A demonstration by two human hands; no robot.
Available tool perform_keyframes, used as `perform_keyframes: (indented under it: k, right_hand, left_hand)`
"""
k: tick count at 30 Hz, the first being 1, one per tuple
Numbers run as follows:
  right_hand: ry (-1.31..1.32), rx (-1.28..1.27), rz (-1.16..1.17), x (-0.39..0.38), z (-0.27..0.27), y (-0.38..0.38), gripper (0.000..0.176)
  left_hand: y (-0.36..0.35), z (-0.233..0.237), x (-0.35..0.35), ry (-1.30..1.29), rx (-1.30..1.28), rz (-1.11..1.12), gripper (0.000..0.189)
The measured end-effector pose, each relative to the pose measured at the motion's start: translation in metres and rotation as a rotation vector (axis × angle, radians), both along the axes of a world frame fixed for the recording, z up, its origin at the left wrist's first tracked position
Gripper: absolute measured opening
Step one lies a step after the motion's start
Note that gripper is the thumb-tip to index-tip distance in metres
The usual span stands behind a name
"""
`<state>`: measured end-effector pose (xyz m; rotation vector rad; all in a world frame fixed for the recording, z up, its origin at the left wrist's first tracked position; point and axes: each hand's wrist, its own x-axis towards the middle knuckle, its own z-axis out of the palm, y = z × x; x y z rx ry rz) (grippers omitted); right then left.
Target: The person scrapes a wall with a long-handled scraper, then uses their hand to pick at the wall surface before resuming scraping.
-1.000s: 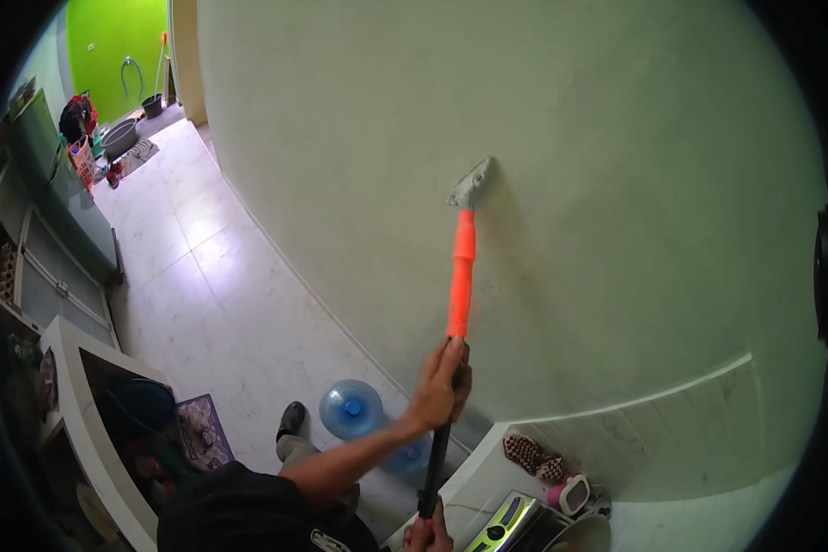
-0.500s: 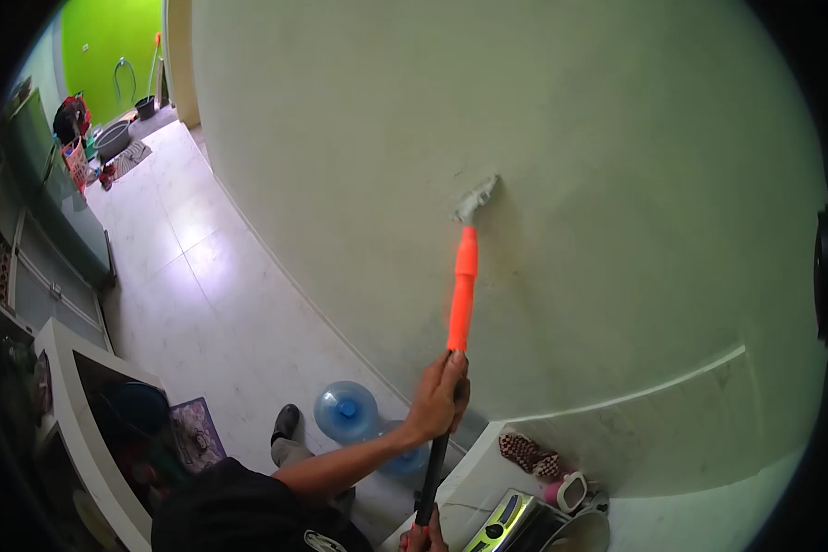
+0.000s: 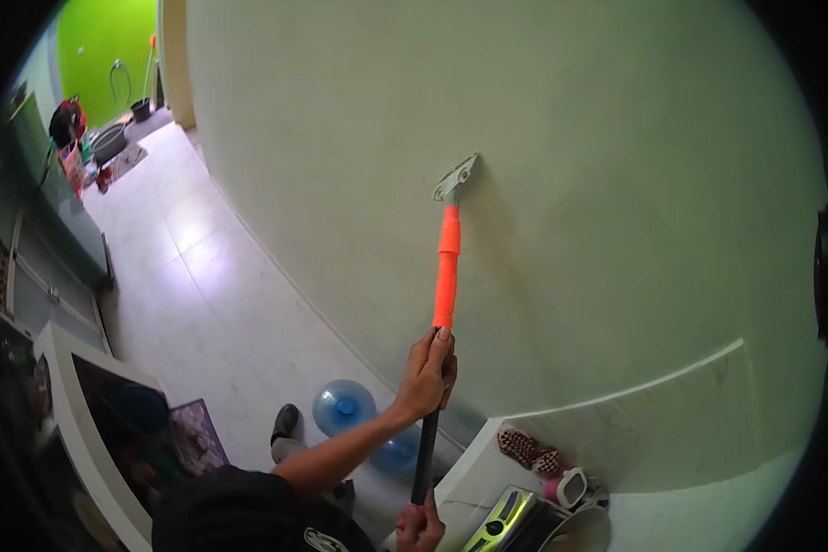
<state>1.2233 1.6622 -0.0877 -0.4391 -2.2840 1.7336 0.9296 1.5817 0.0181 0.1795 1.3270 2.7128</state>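
Observation:
My left hand [image 3: 425,373] is wrapped round the dark shaft of a long-handled pole tool [image 3: 447,267], just below its bright orange sleeve. Lower down, near the bottom edge, my right hand [image 3: 420,526] grips the same shaft. At the far end, a flat, narrow grey-white head [image 3: 455,178] sits at a slant against the pale green wall [image 3: 616,230]. A faint brownish streak runs down the wall below the head.
Blue water jugs [image 3: 345,408] stand on the tiled floor [image 3: 221,276] near my shoe [image 3: 286,422]. A stove [image 3: 501,526] and a patterned cloth item [image 3: 527,452] lie on the counter at lower right. Open shelving [image 3: 60,345] lines the left, with a basin [image 3: 109,143] far back.
The pole tool has shifted up and to the left along the wall, its head with it. Both my hands have moved up with the shaft, still gripping it.

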Motion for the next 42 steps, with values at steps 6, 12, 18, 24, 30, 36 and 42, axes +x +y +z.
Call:
perform_keyframes:
  k: [6,12,18,24,30,36,42]
  right_hand:
    - [-0.059,-0.141,-0.069,0.004,0.027,-0.012,0.019]
    - [-0.077,-0.544,-0.134,0.009,-0.002,0.003,0.018]
    - [0.069,0.011,0.071,-0.019,-0.009,0.002,0.020]
    - [0.087,0.010,0.020,-0.007,0.015,-0.002,0.018]
    - [0.086,0.146,0.010,-0.010,0.017,-0.001,0.022]
    - [0.063,0.100,0.058,-0.019,0.010,-0.003,0.026]
    - [-0.016,-0.018,-0.049,-0.004,0.036,-0.012,0.021]
  left_hand:
    - [0.002,0.000,0.007,-0.028,0.002,0.006,0.043]
    - [0.006,0.002,0.016,-0.037,-0.047,0.004,0.043]
    - [-0.003,-0.003,-0.008,-0.016,-0.039,0.029,0.042]
    - [0.008,-0.004,0.012,-0.034,-0.064,0.030,0.042]
    - [0.002,-0.003,0.000,-0.025,-0.049,0.019,0.041]
    - [-0.005,0.004,-0.009,-0.002,-0.065,0.067,0.045]
    - [0.004,-0.001,0.008,-0.010,-0.057,0.071,0.044]
